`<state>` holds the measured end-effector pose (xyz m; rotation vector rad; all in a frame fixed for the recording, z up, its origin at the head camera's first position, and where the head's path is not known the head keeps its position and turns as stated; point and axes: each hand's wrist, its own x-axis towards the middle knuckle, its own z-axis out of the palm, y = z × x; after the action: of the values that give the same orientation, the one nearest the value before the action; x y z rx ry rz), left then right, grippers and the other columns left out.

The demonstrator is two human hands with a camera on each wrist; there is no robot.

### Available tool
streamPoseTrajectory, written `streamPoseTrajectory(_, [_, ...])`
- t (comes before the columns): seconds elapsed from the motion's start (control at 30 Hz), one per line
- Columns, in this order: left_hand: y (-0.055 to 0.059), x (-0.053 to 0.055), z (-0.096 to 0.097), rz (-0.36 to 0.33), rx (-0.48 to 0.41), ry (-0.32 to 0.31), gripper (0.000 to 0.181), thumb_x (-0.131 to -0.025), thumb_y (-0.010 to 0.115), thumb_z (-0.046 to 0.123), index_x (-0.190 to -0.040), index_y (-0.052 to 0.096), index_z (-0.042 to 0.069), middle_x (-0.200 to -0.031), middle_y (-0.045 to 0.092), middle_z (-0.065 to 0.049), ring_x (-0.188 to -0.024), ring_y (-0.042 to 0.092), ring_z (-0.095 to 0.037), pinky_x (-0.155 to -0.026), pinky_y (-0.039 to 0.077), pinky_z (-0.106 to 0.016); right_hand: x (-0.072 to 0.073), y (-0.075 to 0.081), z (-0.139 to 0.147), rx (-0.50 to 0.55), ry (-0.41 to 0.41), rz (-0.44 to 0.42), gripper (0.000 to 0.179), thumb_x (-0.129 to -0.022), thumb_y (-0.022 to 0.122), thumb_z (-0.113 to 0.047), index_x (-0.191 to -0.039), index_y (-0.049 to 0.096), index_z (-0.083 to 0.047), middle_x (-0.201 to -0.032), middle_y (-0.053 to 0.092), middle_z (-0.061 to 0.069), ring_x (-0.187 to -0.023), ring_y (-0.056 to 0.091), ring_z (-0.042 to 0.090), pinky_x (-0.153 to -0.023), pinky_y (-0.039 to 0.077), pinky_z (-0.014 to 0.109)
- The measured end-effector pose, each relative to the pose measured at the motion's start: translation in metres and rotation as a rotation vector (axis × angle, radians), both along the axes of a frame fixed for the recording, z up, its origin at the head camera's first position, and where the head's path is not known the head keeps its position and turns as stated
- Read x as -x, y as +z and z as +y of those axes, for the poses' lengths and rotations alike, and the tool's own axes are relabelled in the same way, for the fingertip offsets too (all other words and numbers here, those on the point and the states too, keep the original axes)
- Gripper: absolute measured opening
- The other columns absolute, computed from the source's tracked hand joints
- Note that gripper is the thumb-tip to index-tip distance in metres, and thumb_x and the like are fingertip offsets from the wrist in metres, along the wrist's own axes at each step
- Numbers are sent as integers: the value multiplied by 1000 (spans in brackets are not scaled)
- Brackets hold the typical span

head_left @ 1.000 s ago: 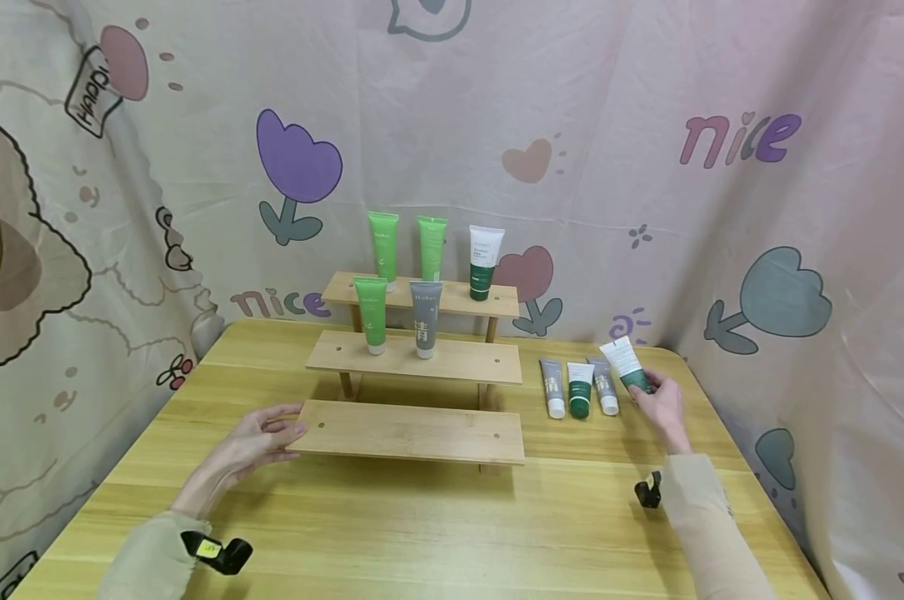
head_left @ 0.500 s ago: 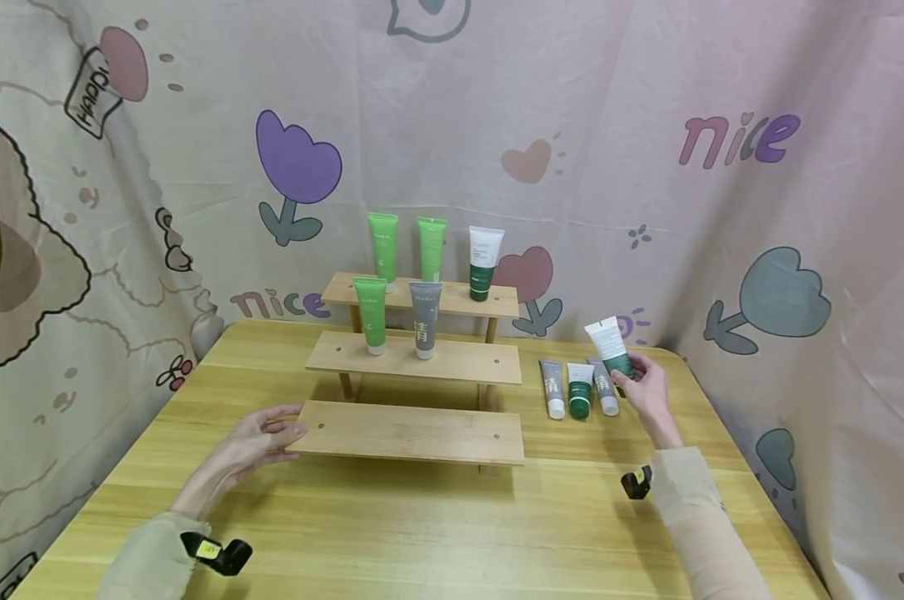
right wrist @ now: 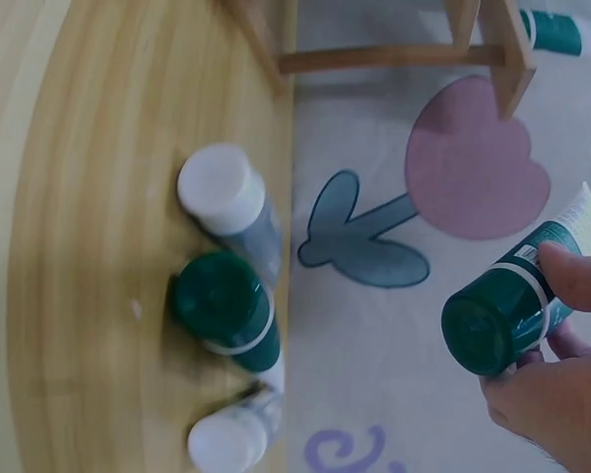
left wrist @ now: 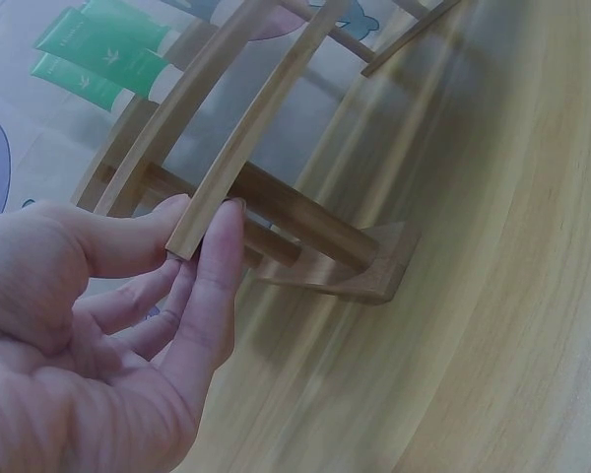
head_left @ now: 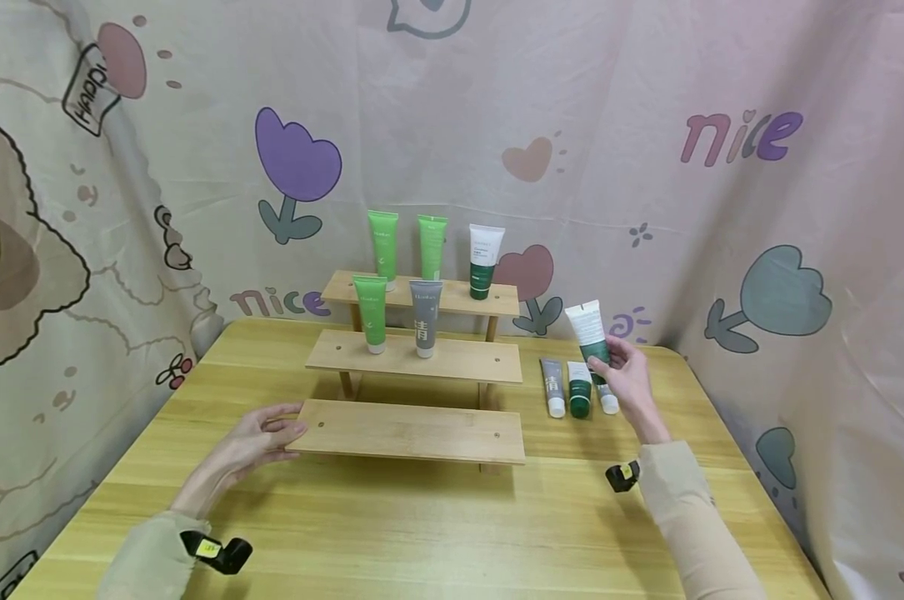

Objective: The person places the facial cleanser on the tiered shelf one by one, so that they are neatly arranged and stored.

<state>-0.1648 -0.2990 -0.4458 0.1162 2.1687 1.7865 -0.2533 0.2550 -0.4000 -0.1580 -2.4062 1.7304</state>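
My left hand pinches the left end of the lowest board of a three-step wooden display rack; the left wrist view has the thumb above and fingers below the board. My right hand holds a white-and-green squeeze tube between thumb and fingers, raised above the table, its green cap lowest. Beneath it lie a grey tube, another white-and-green tube and a second grey tube, partly hidden by the held tube and hand.
Green tubes and a white-and-green tube stand on the top step. The middle step carries a green tube and a grey tube. A printed curtain hangs behind the wooden table.
My right hand has moved left and a little up with the white-and-green tube, which has turned more upright. My left hand has stayed on the rack.
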Motion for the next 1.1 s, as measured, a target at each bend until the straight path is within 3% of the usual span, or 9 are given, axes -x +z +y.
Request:
streamPoseTrajectory(0.17, [0, 0, 0, 0, 0, 1, 71, -104, 57, 16, -152, 17, -16, -139, 45, -37, -101, 64, -5, -89, 62, -30, -1, 6, -10, 26, 22, -9, 57, -96, 60, 2, -148, 38, 7, -147, 47, 29, -119, 52, 19, -90, 45, 2])
streamPoseTrajectory(0.33, [0, -1, 0, 4, -3, -2, 71, -104, 56, 16, -152, 16, -17, -141, 42, -39, -101, 63, -3, -89, 62, -30, -1, 10, -22, 50, 54, 5, 58, -95, 61, 4, -148, 37, 9, -149, 45, 30, -134, 47, 32, -119, 41, 30])
streamPoseTrajectory(0.43, [0, -1, 0, 7, -5, 0, 71, -104, 57, 16, -152, 16, -17, -141, 42, -39, -101, 63, -3, -89, 62, -30, -1, 13, -29, 63, 68, 21, 58, -94, 62, 5, -146, 38, 10, -148, 45, 30, -134, 47, 33, -123, 37, 41])
streamPoseTrajectory(0.63, [-1, -1, 0, 1, -7, 6, 71, -104, 58, 17, -152, 18, -16, -141, 43, -39, -102, 63, -4, -89, 62, -31, -1, 17, -41, 76, 86, 24, 55, -93, 65, 3, -143, 42, 8, -143, 49, 26, -123, 51, 21, -119, 40, 35])
streamPoseTrajectory(0.83, [-1, -1, 0, -3, -22, 0, 72, -104, 57, 17, -152, 15, -17, -146, 33, -44, -102, 62, -2, -90, 62, -30, -3, 21, -48, 119, 110, 18, 56, -91, 69, 0, -142, 45, 6, -140, 54, 21, -117, 55, 14, -119, 42, 33])
streamPoseTrajectory(1.0, [0, -1, 1, -5, -25, -2, 73, -104, 56, 17, -153, 14, -17, -147, 31, -45, -102, 62, -1, -90, 62, -30, -3, 23, -55, 179, 136, 27, 55, -89, 71, 1, -139, 48, 7, -119, 62, 1, -105, 58, 3, -100, 50, 15])
streamPoseTrajectory(1.1, [1, -1, 1, -5, -18, -1, 72, -104, 56, 17, -153, 15, -16, -147, 32, -44, -102, 62, -1, -90, 62, -30, -3, 24, -60, 216, 154, 43, 54, -88, 72, 3, -137, 49, 7, -111, 63, -7, -102, 60, 2, -92, 53, 11])
